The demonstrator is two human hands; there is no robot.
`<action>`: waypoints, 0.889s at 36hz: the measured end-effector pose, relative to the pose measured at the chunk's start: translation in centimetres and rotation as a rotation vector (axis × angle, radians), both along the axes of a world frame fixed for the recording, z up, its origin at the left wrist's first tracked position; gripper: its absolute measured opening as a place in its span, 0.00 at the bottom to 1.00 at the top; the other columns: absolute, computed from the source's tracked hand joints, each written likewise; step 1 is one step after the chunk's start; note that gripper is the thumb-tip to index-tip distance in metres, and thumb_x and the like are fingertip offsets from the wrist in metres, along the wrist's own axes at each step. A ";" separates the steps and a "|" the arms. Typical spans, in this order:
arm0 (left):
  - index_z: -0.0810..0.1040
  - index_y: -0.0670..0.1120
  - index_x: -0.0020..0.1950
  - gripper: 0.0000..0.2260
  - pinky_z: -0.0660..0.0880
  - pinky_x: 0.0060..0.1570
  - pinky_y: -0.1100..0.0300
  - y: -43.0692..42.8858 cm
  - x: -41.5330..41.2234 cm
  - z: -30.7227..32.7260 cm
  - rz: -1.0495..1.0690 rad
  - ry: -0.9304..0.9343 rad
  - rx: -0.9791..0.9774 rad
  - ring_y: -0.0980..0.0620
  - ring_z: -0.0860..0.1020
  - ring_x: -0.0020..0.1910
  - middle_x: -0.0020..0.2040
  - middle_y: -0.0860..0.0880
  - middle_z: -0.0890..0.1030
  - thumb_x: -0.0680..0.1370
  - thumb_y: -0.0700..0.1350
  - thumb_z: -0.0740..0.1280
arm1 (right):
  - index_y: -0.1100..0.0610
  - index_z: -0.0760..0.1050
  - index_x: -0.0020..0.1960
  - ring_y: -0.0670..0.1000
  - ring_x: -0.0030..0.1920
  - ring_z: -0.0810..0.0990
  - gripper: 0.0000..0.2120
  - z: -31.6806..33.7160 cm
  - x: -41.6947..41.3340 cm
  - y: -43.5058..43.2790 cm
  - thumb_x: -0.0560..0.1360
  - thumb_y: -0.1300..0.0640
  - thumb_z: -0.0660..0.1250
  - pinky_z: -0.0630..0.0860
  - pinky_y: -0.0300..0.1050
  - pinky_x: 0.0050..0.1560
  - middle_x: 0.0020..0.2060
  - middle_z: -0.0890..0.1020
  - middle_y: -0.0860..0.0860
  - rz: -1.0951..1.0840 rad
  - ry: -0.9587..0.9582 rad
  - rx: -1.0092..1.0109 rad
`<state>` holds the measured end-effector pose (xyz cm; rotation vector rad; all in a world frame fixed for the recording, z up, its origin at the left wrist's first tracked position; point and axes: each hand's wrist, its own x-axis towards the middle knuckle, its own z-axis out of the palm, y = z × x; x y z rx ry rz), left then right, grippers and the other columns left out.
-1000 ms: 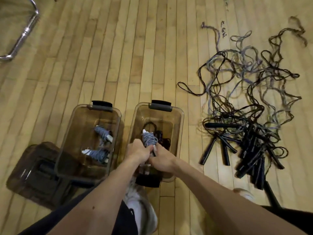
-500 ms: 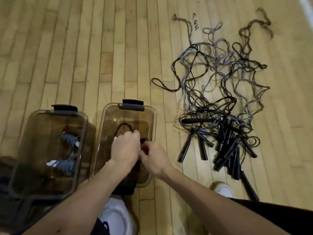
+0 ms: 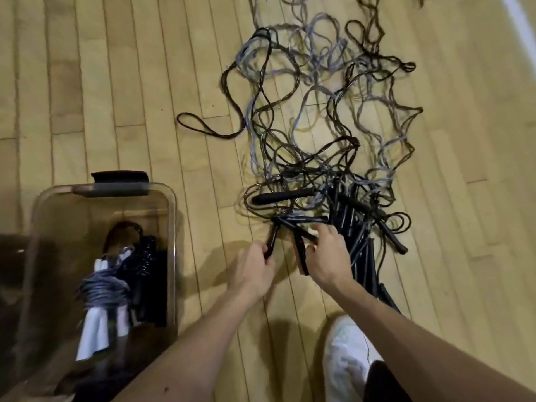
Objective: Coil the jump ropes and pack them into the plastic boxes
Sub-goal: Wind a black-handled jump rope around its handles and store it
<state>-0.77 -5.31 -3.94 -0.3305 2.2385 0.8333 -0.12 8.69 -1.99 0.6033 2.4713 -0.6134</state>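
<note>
Both hands left the box; left hand (image 3: 255, 268) and right hand (image 3: 327, 256) each clamp a black handle (image 3: 272, 239).

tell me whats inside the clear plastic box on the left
Inside the plastic box lie a grey coiled rope with white handles and a black coiled rope beside it. Anything beneath them is covered, and the box's near end is cut off by the left arm.

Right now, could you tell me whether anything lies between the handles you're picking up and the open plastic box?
Nothing visible does. The left hand and right hand each grip a black handle, and only bare floor separates them from the box. The cords remain tangled in the rope pile.
</note>
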 end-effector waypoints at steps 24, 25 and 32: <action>0.79 0.51 0.55 0.09 0.80 0.52 0.51 -2.5 1.0 -0.6 0.059 -0.138 0.006 0.52 0.81 0.47 0.49 0.52 0.82 0.81 0.54 0.65 | 0.55 0.70 0.58 0.51 0.41 0.77 0.10 -0.4 0.9 0.2 0.85 0.49 0.58 0.71 0.43 0.39 0.43 0.78 0.51 0.179 -0.247 -0.236; 0.79 0.52 0.54 0.10 0.80 0.55 0.49 -2.7 0.8 0.3 0.155 -0.146 0.082 0.51 0.81 0.48 0.49 0.51 0.82 0.82 0.55 0.63 | 0.54 0.71 0.56 0.48 0.37 0.75 0.08 0.1 1.3 -0.1 0.85 0.50 0.59 0.69 0.40 0.35 0.40 0.76 0.49 0.129 -0.269 -0.317; 0.76 0.50 0.49 0.15 0.79 0.49 0.52 -2.6 -0.7 8.8 0.419 -0.334 0.457 0.50 0.81 0.48 0.47 0.48 0.83 0.82 0.60 0.61 | 0.56 0.72 0.46 0.46 0.26 0.70 0.10 6.8 2.4 -1.8 0.84 0.52 0.63 0.71 0.42 0.30 0.32 0.71 0.50 -0.065 -0.512 -0.825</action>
